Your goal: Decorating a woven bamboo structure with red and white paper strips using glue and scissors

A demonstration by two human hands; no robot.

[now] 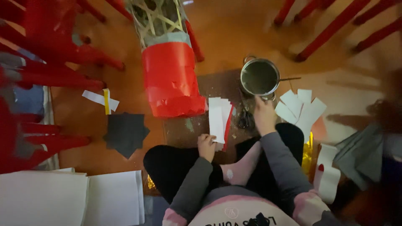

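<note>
Sitting cross-legged on an orange-brown floor [234, 33], the person works over a dark mat [184, 125] spread in front of the knees. The left hand [206, 146] is curled, fingers pinched on the near end of a stack of white paper strips [217, 119] with a red strip showing along its right edge; the stack lies on the mat, running away from the person. The right hand [264, 115] reaches forward with fingers drawn together, its fingertips at the near rim of a round metal pot [259, 77] standing at the far right corner of the mat. What the fingers grip, if anything, cannot be told. The pot's inside looks dark and dull; its contents cannot be made out. A thin stick or handle pokes out to its right.

Just beyond the strips lies a bamboo lantern frame [161, 21], its near part wrapped in red paper [171, 79]. Right of the pot, a fan of white paper pieces [301, 109] rests on the floor. On the left lie a dark star-shaped paper [125, 134] and large white sheets [71, 196] at the near left corner. Red chair legs [50, 54] stand around.
</note>
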